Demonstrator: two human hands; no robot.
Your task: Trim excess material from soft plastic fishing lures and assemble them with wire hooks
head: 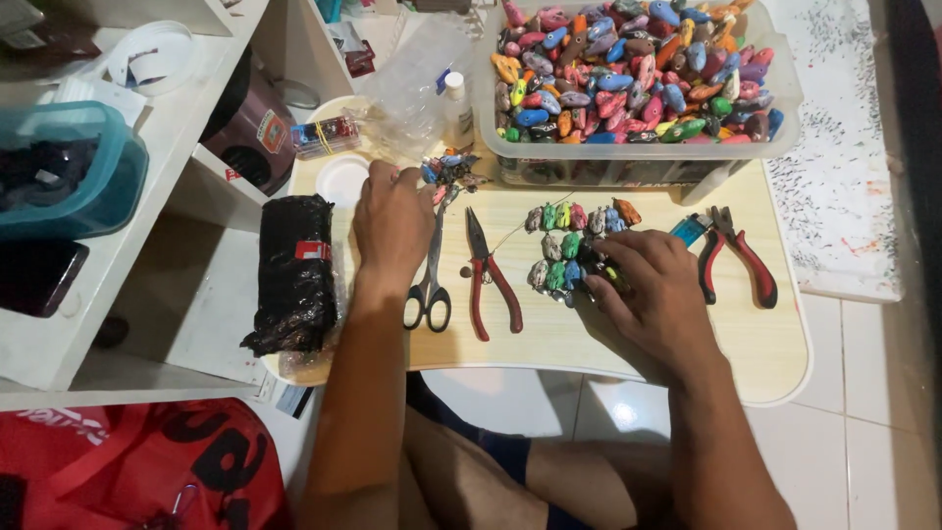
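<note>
Right hand (643,285) pinches the row of small painted charms (569,245) on the table (549,339); left hand (392,221) rests flat, fingers loosely together. Scissors (432,265) beside it; a careless sweep may scatter charms.

I see small colourful painted beads (574,245) laid in two short rows near the middle of the table, toward its back edge; a smaller dark cluster of beads (449,169) lies at the back edge.

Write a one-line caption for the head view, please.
Left hand beside scissors; right hand on painted beads.
</note>
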